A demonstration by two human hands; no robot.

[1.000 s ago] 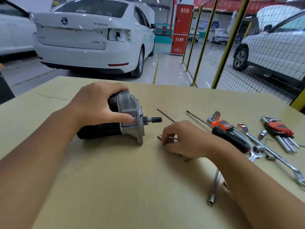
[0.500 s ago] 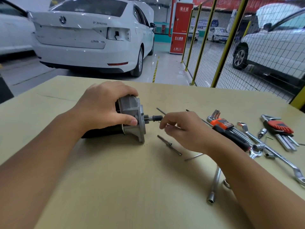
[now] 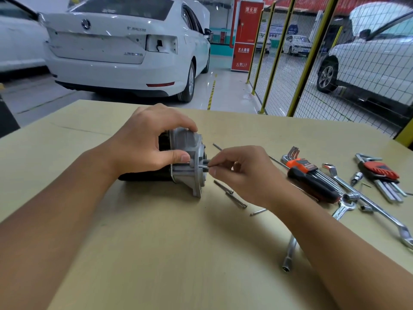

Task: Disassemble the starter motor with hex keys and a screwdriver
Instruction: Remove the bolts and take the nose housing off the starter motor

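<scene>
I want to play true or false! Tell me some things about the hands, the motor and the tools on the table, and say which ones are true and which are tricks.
1. The left hand holds the starter motor. True.
2. The right hand is gripping the black-handled screwdriver. False: the screwdriver lies on the table, and the right hand's fingertips are pinching at the shaft end of the motor.
3. The motor lies on its side on the table. True.
4. Both sets of hex keys are stuck in the motor. False: the orange-holder set and the red-holder set lie on the table, to the right of the motor.
5. A long loose bolt lies on the table near the right hand. True.
</scene>
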